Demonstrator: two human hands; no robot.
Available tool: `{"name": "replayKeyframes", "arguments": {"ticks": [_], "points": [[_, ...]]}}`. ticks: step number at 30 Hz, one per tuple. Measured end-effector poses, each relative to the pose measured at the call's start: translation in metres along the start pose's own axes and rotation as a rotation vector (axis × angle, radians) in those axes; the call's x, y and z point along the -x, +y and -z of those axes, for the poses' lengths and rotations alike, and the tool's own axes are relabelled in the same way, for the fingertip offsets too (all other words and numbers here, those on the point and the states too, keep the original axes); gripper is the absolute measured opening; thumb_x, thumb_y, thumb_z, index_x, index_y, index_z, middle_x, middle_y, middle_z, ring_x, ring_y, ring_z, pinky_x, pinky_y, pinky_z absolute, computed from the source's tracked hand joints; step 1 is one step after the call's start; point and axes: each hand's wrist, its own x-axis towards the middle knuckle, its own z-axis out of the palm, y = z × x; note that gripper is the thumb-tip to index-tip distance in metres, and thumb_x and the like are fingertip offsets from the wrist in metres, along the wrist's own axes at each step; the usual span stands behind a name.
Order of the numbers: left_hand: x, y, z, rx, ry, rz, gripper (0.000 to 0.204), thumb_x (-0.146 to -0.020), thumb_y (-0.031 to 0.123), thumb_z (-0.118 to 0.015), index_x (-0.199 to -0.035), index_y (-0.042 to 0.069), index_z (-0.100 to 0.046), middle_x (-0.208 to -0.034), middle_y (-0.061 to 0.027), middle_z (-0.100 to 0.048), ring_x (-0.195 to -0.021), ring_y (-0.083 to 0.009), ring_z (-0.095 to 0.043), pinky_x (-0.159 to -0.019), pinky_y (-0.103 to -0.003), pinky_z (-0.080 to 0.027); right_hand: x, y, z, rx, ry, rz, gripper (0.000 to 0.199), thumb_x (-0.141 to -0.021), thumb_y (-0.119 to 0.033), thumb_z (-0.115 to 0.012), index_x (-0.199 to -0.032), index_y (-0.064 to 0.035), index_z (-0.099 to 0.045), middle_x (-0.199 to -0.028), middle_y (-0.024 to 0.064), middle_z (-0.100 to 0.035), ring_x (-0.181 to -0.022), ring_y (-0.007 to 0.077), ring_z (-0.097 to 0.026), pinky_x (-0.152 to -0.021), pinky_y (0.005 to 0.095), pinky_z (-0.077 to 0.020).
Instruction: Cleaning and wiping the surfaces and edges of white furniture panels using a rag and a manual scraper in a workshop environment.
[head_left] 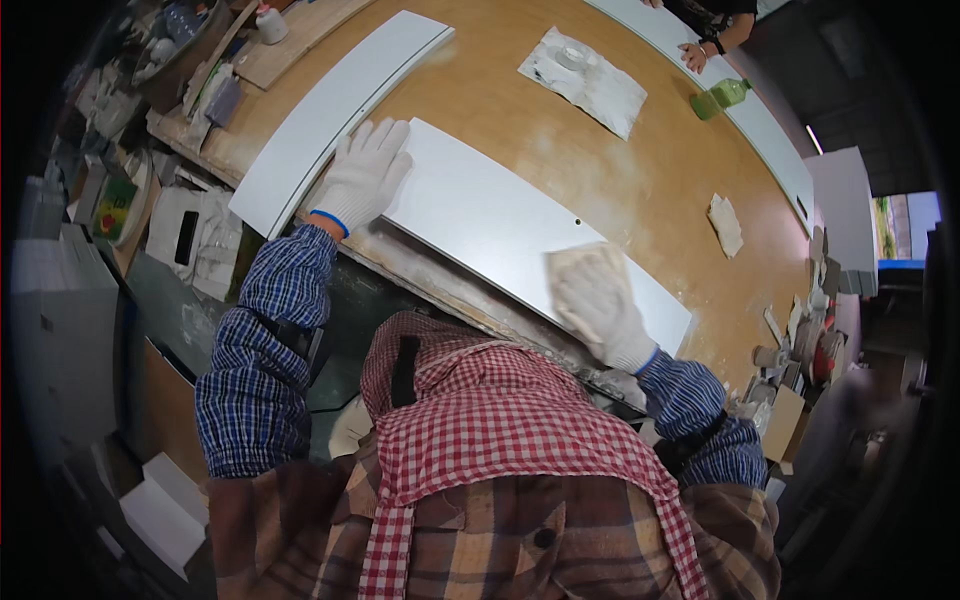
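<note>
A long white panel (480,200) lies across the near edge of the table. My left hand (368,172), in a white knit glove, rests flat at the panel's left end with its fingers stretched out. Toward the right end, my gloved right hand (608,320) presses a folded beige cloth (580,270) onto the white face; hand and cloth are slightly blurred. A small dark hole (577,222) shows near the panel's far edge. Just left of my left hand lies a second white panel (340,120), angled away from me.
The brown tabletop (480,60) carries a dusty white sheet (583,80), a crumpled scrap (725,225) and a green bottle (720,98). Across it, a co-worker's hand (694,56) touches another long white panel (745,130). Tools and clutter (815,340) crowd the right edge.
</note>
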Motion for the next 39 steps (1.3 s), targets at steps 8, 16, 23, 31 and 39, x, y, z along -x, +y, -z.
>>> {"name": "replayKeyframes", "arguments": {"ticks": [8, 16, 23, 31, 39], "points": [[0.044, 0.210, -0.091, 0.096, -0.048, -0.712, 0.066, -0.089, 0.045, -0.070, -0.142, 0.006, -0.061, -0.153, -0.0214, -0.053, -0.142, -0.0413, -0.048, -0.123, -0.058, -0.031, 0.030, 0.061, 0.069, -0.132, 0.089, -0.468, 0.055, -0.099, -0.014, -0.065, -0.152, 0.0009, -0.055, -0.161, 0.0247, -0.050, -0.153, 0.0391, -0.044, -0.124, 0.0445, -0.0376], [0.066, 0.251, -0.137, 0.388, -0.235, -0.915, 0.086, -0.086, 0.062, -0.069, -0.152, 0.009, -0.054, -0.146, -0.0160, -0.062, -0.135, -0.0367, -0.058, -0.116, -0.050, -0.045, -0.095, 0.043, -0.051, 0.093, -0.341, 0.252, 0.050, -0.097, -0.034, -0.067, -0.139, -0.0091, -0.061, -0.153, 0.0190, -0.053, -0.146, 0.0382, -0.046, -0.124, 0.0649, -0.0263], [0.061, 0.266, -0.107, 0.280, -0.712, -0.607, 0.062, -0.100, 0.060, -0.060, -0.143, 0.016, -0.065, -0.150, -0.0067, -0.062, -0.144, -0.0282, -0.052, -0.123, -0.048, -0.037, -0.226, 0.068, -0.121, 0.105, -0.092, 0.329, 0.047, -0.100, -0.037, -0.062, -0.137, -0.0077, -0.062, -0.151, 0.0169, -0.053, -0.142, 0.0375, -0.045, -0.120, 0.0682, -0.0249], [0.075, 0.266, -0.178, 0.508, 0.109, -0.933, 0.058, -0.089, 0.035, -0.069, -0.141, 0.009, -0.064, -0.132, -0.0140, -0.069, -0.124, -0.0353, -0.065, -0.105, -0.046, -0.054, -0.114, 0.028, -0.044, -0.125, -0.488, 0.418, 0.054, -0.089, -0.029, -0.071, -0.139, -0.0077, -0.065, -0.154, 0.0165, -0.055, -0.148, 0.0399, -0.046, -0.127, 0.0661, -0.0231], [0.064, 0.268, -0.139, 0.706, -0.606, -0.549, 0.044, -0.098, 0.040, -0.064, -0.122, 0.006, -0.075, -0.116, -0.0139, -0.076, -0.114, -0.0365, -0.070, -0.104, -0.048, -0.053, -0.231, 0.029, -0.122, -0.080, -0.237, 0.549, 0.044, -0.101, -0.033, -0.062, -0.141, -0.0126, -0.063, -0.164, 0.0101, -0.049, -0.155, 0.0354, -0.039, -0.130, 0.0670, -0.0159]]}}
